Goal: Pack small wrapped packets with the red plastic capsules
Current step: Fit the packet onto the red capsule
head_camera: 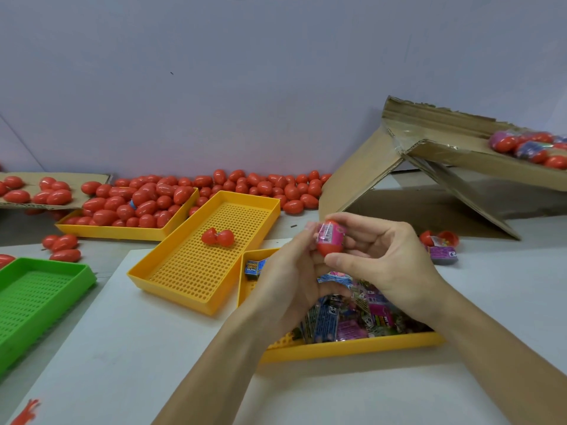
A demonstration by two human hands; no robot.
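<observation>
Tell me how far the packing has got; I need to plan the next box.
Done: a few capsules with packets lie in the cardboard box at right. In hand: the left hand and right hand hold a red capsule with a pink packet sticking out, not yet shut. Left: many red capsules in and beyond the far yellow tray, and the near tray of packets.

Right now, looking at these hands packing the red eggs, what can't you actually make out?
- Head view: the red capsule and pink packet are mostly covered by the fingers of the left hand and right hand, so whether the capsule is closed is unclear.
- The packet tray is partly hidden by both hands.
- Print on the packets is too small to read.
- The cardboard box is cut off by the right edge.
</observation>
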